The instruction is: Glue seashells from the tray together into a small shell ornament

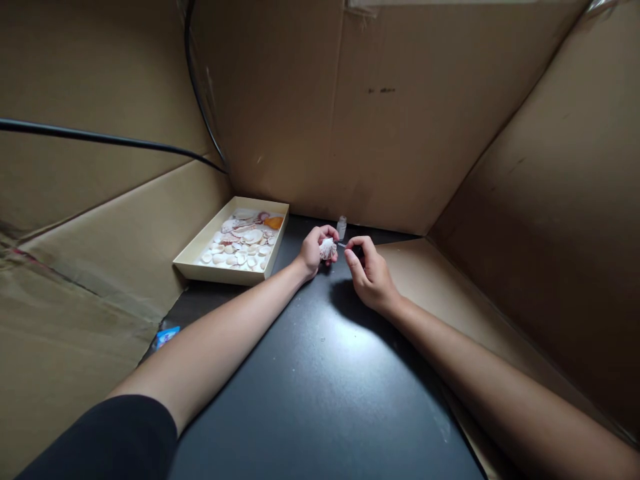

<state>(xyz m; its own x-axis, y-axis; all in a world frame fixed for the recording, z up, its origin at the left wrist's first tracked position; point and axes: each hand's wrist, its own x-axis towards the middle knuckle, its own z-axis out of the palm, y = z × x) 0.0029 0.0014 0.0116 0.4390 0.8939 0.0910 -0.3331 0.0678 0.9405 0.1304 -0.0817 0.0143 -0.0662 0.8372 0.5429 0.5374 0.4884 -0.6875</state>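
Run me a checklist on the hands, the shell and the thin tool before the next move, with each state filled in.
1. Left grip holds the shell: ok.
2. Right grip holds the thin tool, pointed toward the shell: ok.
3. Tool's tip touching the shell: cannot tell, too small to make out.
4. Small clear bottle upright beyond the hands: ok.
5. Bottle open or capped: cannot tell.
6. Other shells inside the tray, left of the hands: ok.
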